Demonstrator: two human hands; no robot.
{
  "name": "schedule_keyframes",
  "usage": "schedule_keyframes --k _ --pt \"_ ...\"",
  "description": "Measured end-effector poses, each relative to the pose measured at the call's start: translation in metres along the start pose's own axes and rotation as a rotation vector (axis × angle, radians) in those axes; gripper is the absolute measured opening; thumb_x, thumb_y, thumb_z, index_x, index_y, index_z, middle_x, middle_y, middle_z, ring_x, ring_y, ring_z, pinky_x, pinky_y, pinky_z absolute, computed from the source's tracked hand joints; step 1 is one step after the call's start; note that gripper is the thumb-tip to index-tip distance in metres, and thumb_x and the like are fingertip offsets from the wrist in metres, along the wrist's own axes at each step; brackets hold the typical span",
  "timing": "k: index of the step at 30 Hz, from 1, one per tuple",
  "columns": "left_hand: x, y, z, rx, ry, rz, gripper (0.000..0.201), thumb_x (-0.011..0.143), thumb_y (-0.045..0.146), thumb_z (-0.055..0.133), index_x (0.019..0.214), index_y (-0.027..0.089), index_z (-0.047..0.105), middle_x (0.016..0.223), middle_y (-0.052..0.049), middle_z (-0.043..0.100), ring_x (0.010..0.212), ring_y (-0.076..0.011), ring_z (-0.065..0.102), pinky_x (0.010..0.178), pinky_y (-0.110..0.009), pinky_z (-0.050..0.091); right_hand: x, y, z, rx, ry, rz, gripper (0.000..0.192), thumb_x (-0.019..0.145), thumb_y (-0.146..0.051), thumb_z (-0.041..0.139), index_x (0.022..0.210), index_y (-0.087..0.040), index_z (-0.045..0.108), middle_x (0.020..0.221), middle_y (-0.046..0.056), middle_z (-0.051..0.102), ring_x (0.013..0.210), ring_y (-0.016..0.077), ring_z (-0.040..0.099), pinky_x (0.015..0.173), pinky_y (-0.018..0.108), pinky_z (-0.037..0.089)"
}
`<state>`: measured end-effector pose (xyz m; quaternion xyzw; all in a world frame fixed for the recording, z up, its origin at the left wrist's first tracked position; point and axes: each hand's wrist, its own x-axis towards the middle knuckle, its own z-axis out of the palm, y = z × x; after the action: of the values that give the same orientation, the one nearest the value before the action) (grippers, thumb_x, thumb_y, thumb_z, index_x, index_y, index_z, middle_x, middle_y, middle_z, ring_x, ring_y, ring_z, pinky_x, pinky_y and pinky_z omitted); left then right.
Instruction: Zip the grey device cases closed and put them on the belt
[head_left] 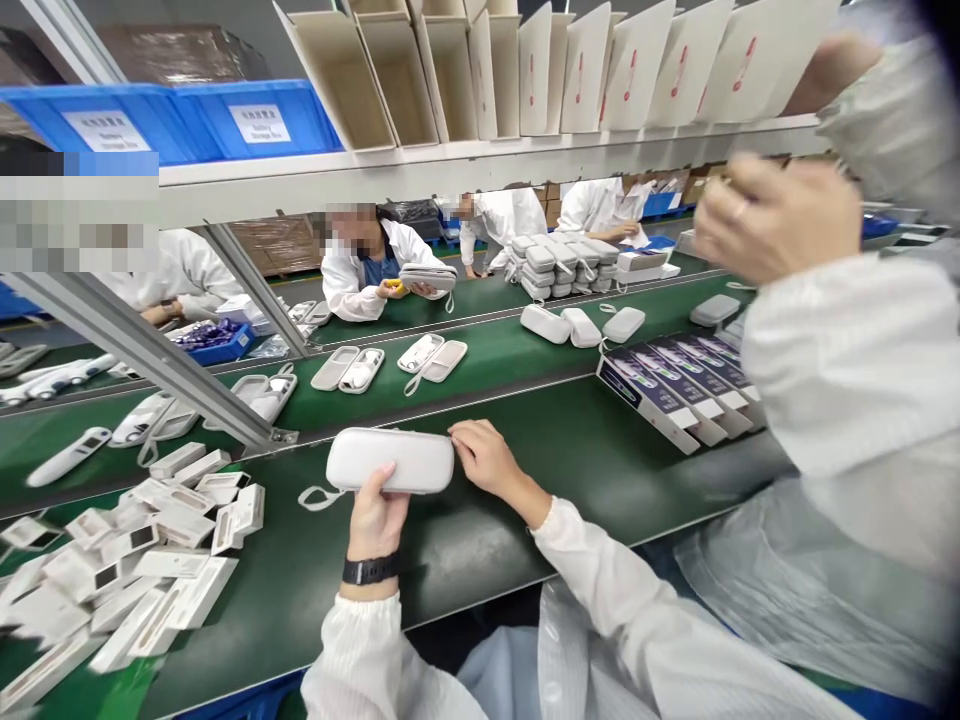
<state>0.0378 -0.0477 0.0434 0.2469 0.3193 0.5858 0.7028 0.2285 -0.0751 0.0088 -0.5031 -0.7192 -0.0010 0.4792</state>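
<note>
A closed white zip case [401, 447] with rounded ends lies in my left hand [379, 520], held level above the green work surface. My left thumb rests across its front, and the other fingers are mostly hidden behind it. From the left end hangs a white wrist strap [319, 498]. At the case's right end, my right hand [487, 460] pinches the edge with thumb and forefinger. Any zip pull between those fingertips is too small to make out.
Small white boxes [161, 530] lie piled at left. Open cases [364, 370] sit on the green conveyor [495, 360] beyond. Printed boxes [667, 390] stand at right, near a co-worker's blurred hand [780, 220]. A metal post [172, 365] slants at left; a shelf [480, 165] crosses above.
</note>
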Motion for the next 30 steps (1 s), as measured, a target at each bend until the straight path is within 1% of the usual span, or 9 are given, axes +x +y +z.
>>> schedule_keyframes --k 3,8,16,18,20,22,24,26,30 --pt "-0.004 0.01 -0.013 0.22 -0.27 -0.201 0.053 0.065 0.02 0.082 0.116 0.016 0.07 0.114 -0.012 0.074 0.113 -0.0329 0.066 0.1 -0.047 0.054 0.008 0.002 -0.016 -0.053 -0.183 -0.21 0.018 0.099 -0.015 0.046 0.095 -0.018 0.063 0.093 0.005 0.071 0.085 0.0173 0.062 0.082 0.035 0.043" --pt "-0.003 0.017 -0.031 0.532 -0.752 -0.622 0.049 0.062 0.023 0.083 0.108 0.012 0.073 0.106 -0.015 0.076 0.099 -0.0348 0.071 0.088 -0.047 0.057 0.031 -0.008 -0.04 -0.178 -0.266 -0.426 0.018 0.098 -0.013 0.048 0.088 -0.018 0.061 0.083 0.003 0.066 0.075 0.0154 0.052 0.076 0.033 0.037" --pt "0.035 0.04 -0.006 1.308 -1.366 -0.961 0.04 0.054 0.039 0.092 0.086 0.023 0.074 0.094 -0.003 0.076 0.087 -0.0277 0.069 0.077 -0.038 0.057 0.036 -0.026 -0.036 -0.159 -0.591 -0.682 0.023 0.098 -0.013 0.048 0.08 -0.021 0.06 0.073 0.0 0.056 0.064 0.0141 0.042 0.064 0.032 0.029" --pt "0.044 0.037 -0.009 1.333 -1.328 -0.975 0.042 0.055 0.045 0.092 0.085 0.021 0.075 0.089 -0.004 0.075 0.081 -0.0263 0.068 0.071 -0.035 0.056 0.027 -0.019 -0.031 -0.05 -0.575 -0.484 0.018 0.1 -0.023 0.05 0.087 -0.021 0.063 0.079 0.002 0.061 0.068 0.0143 0.048 0.065 0.031 0.034" --pt "0.052 0.024 -0.012 1.193 -1.136 -0.812 0.051 0.06 0.055 0.088 0.094 0.019 0.075 0.09 -0.005 0.075 0.078 -0.0243 0.068 0.07 -0.033 0.056 0.011 -0.009 -0.022 0.149 -0.41 -0.069 0.022 0.102 -0.036 0.048 0.107 -0.022 0.064 0.095 0.006 0.067 0.072 0.0145 0.056 0.067 0.03 0.041" --pt "0.06 0.0 -0.009 0.984 -0.82 -0.489 0.067 0.073 0.069 0.072 0.111 0.015 0.071 0.099 -0.01 0.074 0.084 -0.0248 0.069 0.076 -0.035 0.056 -0.008 0.001 -0.007 0.427 -0.202 0.366 0.036 0.103 -0.044 0.041 0.13 -0.025 0.054 0.112 0.009 0.068 0.076 0.0153 0.063 0.067 0.03 0.048" --pt "0.07 -0.031 -0.001 0.934 -0.508 -0.125 0.077 0.085 0.076 0.049 0.124 0.012 0.065 0.111 -0.016 0.071 0.1 -0.0284 0.067 0.09 -0.04 0.054 -0.018 0.016 0.01 0.657 -0.148 0.552 0.046 0.1 -0.051 0.046 0.138 -0.025 0.047 0.116 0.009 0.068 0.092 0.0201 0.069 0.074 0.033 0.055" --pt "0.081 -0.06 0.009 1.002 -0.381 0.085 0.074 0.086 0.073 0.051 0.128 0.014 0.064 0.125 -0.018 0.066 0.12 -0.0313 0.06 0.106 -0.044 0.046 -0.011 0.042 0.019 0.593 -0.076 0.688 0.051 0.092 -0.05 0.059 0.135 -0.023 0.051 0.119 0.009 0.069 0.105 0.0228 0.068 0.086 0.034 0.056" --pt "0.1 -0.083 0.012 1.098 -0.338 0.106 0.065 0.084 0.066 0.059 0.122 0.014 0.065 0.129 -0.02 0.064 0.112 -0.033 0.064 0.097 -0.047 0.051 0.051 0.129 -0.017 0.168 0.138 0.962 0.052 0.088 -0.042 0.06 0.129 -0.011 0.051 0.114 0.015 0.069 0.101 0.0244 0.068 0.086 0.034 0.055"
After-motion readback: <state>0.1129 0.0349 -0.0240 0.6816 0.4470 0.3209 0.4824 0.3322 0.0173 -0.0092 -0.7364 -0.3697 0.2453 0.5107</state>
